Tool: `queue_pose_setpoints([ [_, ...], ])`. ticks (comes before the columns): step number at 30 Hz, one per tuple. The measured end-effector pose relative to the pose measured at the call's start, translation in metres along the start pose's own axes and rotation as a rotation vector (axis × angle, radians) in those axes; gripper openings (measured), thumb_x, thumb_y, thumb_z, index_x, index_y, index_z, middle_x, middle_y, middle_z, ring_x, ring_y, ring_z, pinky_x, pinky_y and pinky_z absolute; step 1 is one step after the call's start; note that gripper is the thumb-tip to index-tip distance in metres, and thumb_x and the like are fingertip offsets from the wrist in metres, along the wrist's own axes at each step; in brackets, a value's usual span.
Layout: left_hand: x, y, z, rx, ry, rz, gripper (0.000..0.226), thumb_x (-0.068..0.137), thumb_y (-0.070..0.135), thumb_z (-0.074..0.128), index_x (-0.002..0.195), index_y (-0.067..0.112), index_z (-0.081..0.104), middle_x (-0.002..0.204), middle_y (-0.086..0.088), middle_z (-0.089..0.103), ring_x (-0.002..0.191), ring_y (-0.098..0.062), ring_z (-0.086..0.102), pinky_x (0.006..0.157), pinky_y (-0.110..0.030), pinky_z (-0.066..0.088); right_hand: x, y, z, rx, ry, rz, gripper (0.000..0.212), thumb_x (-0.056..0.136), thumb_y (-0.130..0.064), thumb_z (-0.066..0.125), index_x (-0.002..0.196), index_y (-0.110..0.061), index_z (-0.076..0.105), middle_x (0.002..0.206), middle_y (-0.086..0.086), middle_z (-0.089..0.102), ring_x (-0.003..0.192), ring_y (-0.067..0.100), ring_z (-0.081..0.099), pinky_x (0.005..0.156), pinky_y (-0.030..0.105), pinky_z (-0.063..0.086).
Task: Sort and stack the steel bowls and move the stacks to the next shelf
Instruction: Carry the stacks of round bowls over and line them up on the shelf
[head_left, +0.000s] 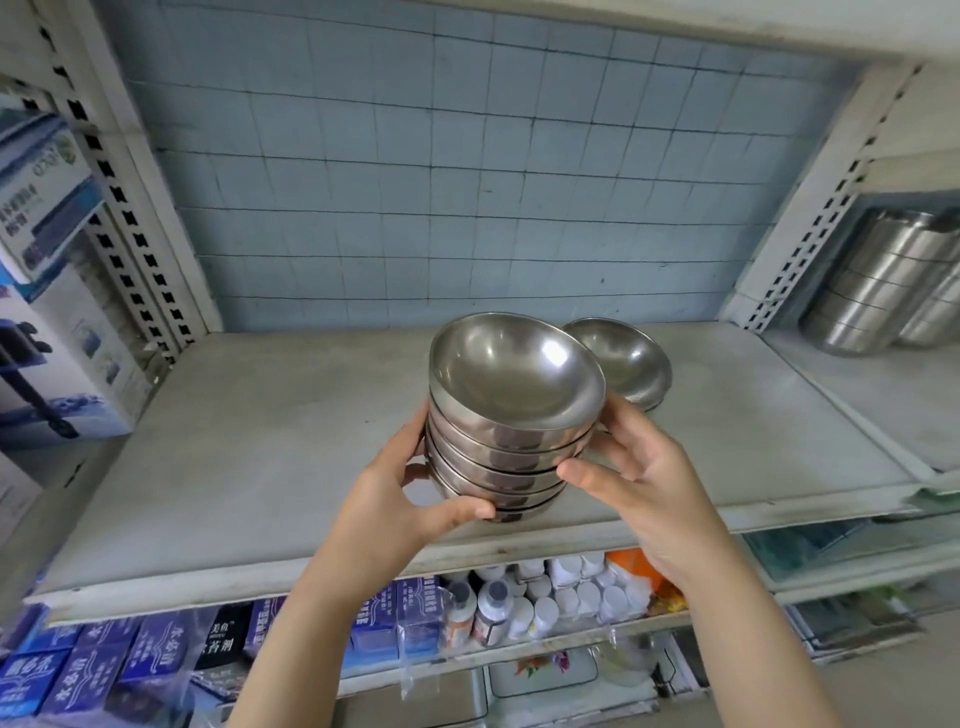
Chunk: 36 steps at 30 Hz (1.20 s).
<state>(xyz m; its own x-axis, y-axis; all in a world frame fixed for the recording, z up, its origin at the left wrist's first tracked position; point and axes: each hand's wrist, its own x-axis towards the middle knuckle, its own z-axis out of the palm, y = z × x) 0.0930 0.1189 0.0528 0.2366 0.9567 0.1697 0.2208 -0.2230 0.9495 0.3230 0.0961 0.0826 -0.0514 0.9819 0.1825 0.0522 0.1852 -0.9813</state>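
Note:
A stack of several steel bowls (511, 421) is gripped between both hands, just above the front part of the grey shelf (249, 441). My left hand (400, 488) clasps the stack's left side, thumb under its lower rim. My right hand (639, 467) holds the right side, thumb pressed on the middle bowls. Behind the stack a single steel bowl (623, 358) rests on the shelf, partly hidden by the stack.
Stacks of tall steel containers (893, 280) fill the neighbouring shelf bay at right. Cardboard boxes (52, 291) stand at left beyond the slotted upright. Below the shelf sit blue boxes (135, 660) and white bottles (550, 592). A blue tiled wall backs the bay.

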Motion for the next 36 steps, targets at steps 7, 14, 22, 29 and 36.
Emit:
queue_pose_setpoints([
  [7, 0.0, 0.042, 0.072, 0.004, -0.106, 0.058, 0.096, 0.056, 0.052, 0.087, 0.14, 0.031, 0.046, 0.122, 0.015, 0.065, 0.116, -0.007, 0.059, 0.102, -0.032, 0.045, -0.051, -0.027, -0.072, -0.054, 0.129, -0.047, 0.071, 0.071, -0.028, 0.086, 0.134, -0.035, 0.055, 0.131, -0.017, 0.065, 0.123, 0.006, 0.06, 0.087, 0.018, 0.052],
  [14, -0.012, 0.092, 0.209, -0.012, -0.252, 0.113, 0.096, 0.052, 0.054, 0.085, 0.139, 0.036, 0.047, 0.118, 0.023, 0.065, 0.114, 0.0, 0.058, 0.094, -0.015, 0.045, -0.14, -0.043, -0.192, -0.019, 0.307, -0.068, 0.069, 0.069, -0.018, 0.082, 0.13, -0.035, 0.056, 0.129, -0.019, 0.065, 0.122, 0.003, 0.06, 0.086, 0.017, 0.052],
  [22, -0.019, 0.134, 0.344, -0.048, -0.377, 0.111, 0.096, 0.047, 0.05, 0.09, 0.134, 0.038, 0.051, 0.109, 0.022, 0.069, 0.104, 0.003, 0.064, 0.09, -0.022, 0.051, -0.209, -0.054, -0.313, -0.086, 0.4, -0.075, 0.07, 0.067, -0.025, 0.082, 0.132, -0.035, 0.055, 0.129, -0.019, 0.065, 0.121, 0.004, 0.061, 0.089, 0.016, 0.052],
  [29, 0.018, 0.154, 0.449, -0.057, -0.441, 0.126, 0.092, 0.052, 0.053, 0.085, 0.136, 0.04, 0.048, 0.117, 0.029, 0.063, 0.113, 0.01, 0.055, 0.092, -0.009, 0.044, -0.215, -0.038, -0.419, -0.075, 0.448, -0.053, 0.074, 0.067, -0.023, 0.079, 0.136, -0.026, 0.052, 0.132, -0.014, 0.065, 0.124, 0.008, 0.06, 0.089, 0.016, 0.052],
  [36, 0.098, 0.159, 0.557, -0.09, -0.476, 0.146, 0.089, 0.053, 0.049, 0.086, 0.133, 0.046, 0.048, 0.116, 0.026, 0.065, 0.109, 0.004, 0.059, 0.09, -0.01, 0.045, -0.175, -0.015, -0.534, -0.13, 0.5, -0.037, 0.079, 0.073, -0.024, 0.079, 0.145, -0.02, 0.047, 0.14, -0.01, 0.06, 0.128, 0.011, 0.057, 0.093, 0.019, 0.05],
])
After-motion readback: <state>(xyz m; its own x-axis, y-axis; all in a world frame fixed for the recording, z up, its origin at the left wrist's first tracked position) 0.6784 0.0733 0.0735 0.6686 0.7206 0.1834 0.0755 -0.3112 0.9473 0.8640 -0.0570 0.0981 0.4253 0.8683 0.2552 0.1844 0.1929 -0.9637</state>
